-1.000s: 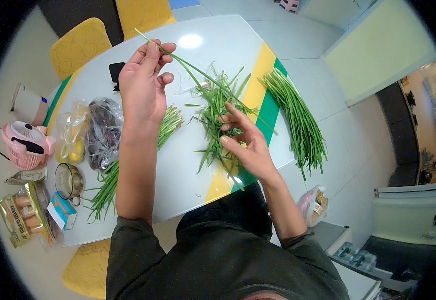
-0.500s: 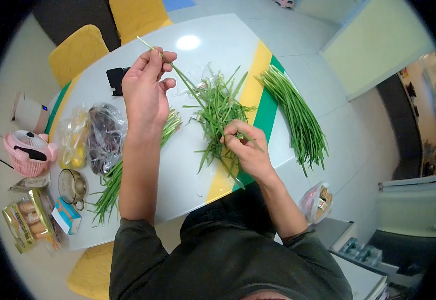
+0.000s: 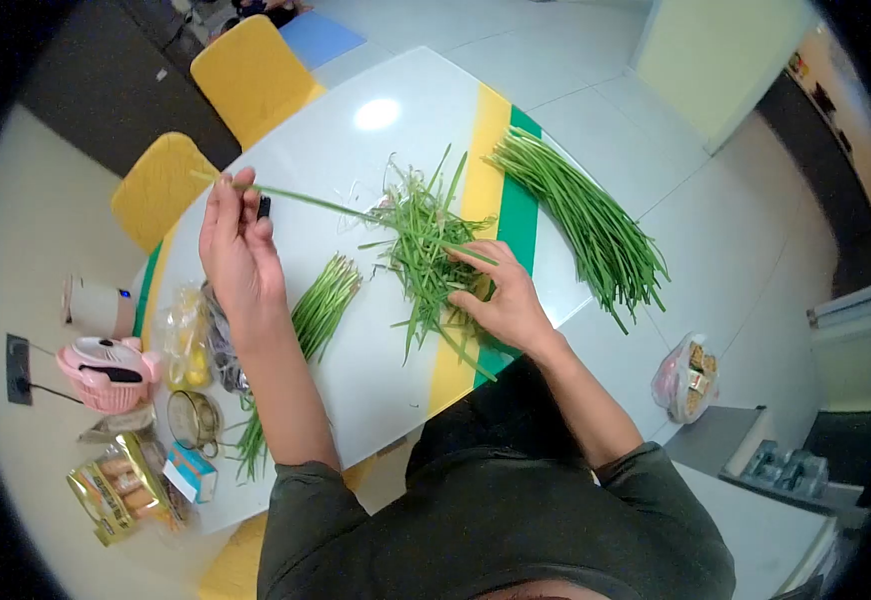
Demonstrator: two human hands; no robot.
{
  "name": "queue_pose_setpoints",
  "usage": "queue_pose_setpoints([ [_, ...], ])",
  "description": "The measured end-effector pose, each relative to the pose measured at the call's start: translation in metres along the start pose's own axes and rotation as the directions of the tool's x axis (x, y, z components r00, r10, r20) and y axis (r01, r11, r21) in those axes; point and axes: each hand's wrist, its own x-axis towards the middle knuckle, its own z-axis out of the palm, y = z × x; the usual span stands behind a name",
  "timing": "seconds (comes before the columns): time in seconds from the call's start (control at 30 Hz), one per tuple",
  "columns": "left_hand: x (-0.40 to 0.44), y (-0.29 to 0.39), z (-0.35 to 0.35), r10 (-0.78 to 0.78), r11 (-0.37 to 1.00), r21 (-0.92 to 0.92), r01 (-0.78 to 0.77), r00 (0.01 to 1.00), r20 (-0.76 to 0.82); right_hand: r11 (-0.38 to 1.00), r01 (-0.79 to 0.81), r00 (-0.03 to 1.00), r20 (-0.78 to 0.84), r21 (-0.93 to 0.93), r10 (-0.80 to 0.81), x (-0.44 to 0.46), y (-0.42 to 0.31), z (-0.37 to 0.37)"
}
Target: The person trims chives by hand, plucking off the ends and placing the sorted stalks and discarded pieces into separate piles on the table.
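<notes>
My left hand (image 3: pixel 244 250) is raised over the table's left side, its fingertips pinched on a single garlic chive stalk (image 3: pixel 308 200). The stalk's pale end sticks out past the fingers, and its green length runs right to a messy pile of loose chive leaves (image 3: pixel 418 245). At the right edge of that pile is my right hand (image 3: pixel 509 305), thumb and fingers apart, with a leaf lying across the fingers. Below my left hand a neat chive bundle (image 3: pixel 324 305) lies partly behind the forearm. A larger chive bundle (image 3: pixel 586 225) rests along the table's right edge.
On the white table (image 3: pixel 376 400) at left are a bag of yellow produce (image 3: pixel 188 340), a glass mug (image 3: pixel 193 420), a blue-and-white box (image 3: pixel 191 470), a bread package (image 3: pixel 126 490) and a pink fan (image 3: pixel 106 375). Yellow chairs (image 3: pixel 251 80) stand behind. A plastic bag (image 3: pixel 686 380) is at right.
My left hand has moved left and lower with the chive stalk, now nearly level. My right hand's thumb and fingers have spread apart at the pile. The whole view has shifted slightly.
</notes>
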Motion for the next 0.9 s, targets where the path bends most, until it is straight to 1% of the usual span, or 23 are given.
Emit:
queue_pose_setpoints([
  [0.1,-0.006,0.002,0.005,-0.055,0.998,-0.025,0.056,0.998,0.016,0.992,-0.056,0.998,-0.004,0.111,0.057,-0.004,0.012,-0.012],
  [0.2,-0.007,-0.012,0.007,-0.129,0.989,-0.061,0.132,0.990,0.059,0.967,-0.145,0.989,-0.009,0.211,0.150,-0.012,0.035,-0.017],
  [0.3,-0.016,-0.038,0.033,-0.237,0.971,0.023,0.236,0.958,0.160,0.904,-0.167,0.981,-0.021,0.394,0.191,-0.015,0.051,-0.016],
  [0.37,-0.030,-0.062,0.069,-0.334,0.942,0.109,0.318,0.922,0.197,0.910,-0.191,0.976,-0.025,0.369,0.215,-0.017,0.056,-0.013],
  [0.43,-0.036,-0.097,0.099,-0.467,0.884,0.174,0.434,0.836,0.288,0.922,-0.189,0.977,-0.032,0.337,0.212,-0.016,0.058,-0.013],
  [0.5,-0.040,-0.139,0.130,-0.561,0.828,0.195,0.526,0.780,0.277,0.940,-0.165,0.981,-0.050,0.298,0.188,-0.018,0.056,-0.014],
  [0.57,-0.039,-0.175,0.146,-0.594,0.804,0.324,0.499,0.712,0.376,0.952,-0.135,0.985,-0.066,0.274,0.159,-0.020,0.058,-0.014],
  [0.63,-0.040,-0.207,0.163,-0.671,0.738,0.344,0.581,0.684,0.285,0.956,-0.105,0.989,-0.072,0.273,0.130,-0.018,0.059,-0.013],
  [0.7,-0.036,-0.238,0.170,-0.700,0.699,0.370,0.612,0.691,0.180,0.951,-0.098,0.990,-0.073,0.292,0.124,-0.018,0.061,-0.014],
  [0.73,-0.038,-0.243,0.175,-0.694,0.694,0.394,0.603,0.706,0.143,0.940,-0.091,0.987,-0.095,0.328,0.129,-0.018,0.059,-0.014],
  [0.8,-0.044,-0.252,0.180,-0.685,0.673,0.443,0.592,0.725,0.072,0.946,-0.067,0.991,-0.092,0.319,0.101,-0.017,0.062,-0.014],
  [0.9,-0.048,-0.256,0.184,-0.642,0.698,0.469,0.541,0.763,0.076,0.944,-0.058,0.992,-0.091,0.325,0.093,-0.016,0.063,-0.014],
])
